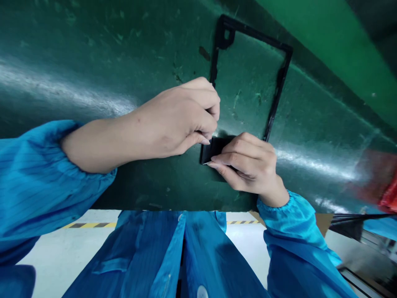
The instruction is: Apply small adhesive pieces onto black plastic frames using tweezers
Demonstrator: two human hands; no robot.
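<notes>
Dark piece (pixel 217 147) is being pinched by the right hand (pixel 249 163) at the near end of the black frame (pixel 260 36). Beside it, the left hand (pixel 182 118) is being held curled, its grip unclear. Beyond, the frame is being supported by the green table (pixel 149 49).

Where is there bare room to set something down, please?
The green tabletop looks bare left of the black rectangular frame, beyond the left hand, and inside the frame's far half. The frame's near end is crowded by that hand and the right hand.
</notes>
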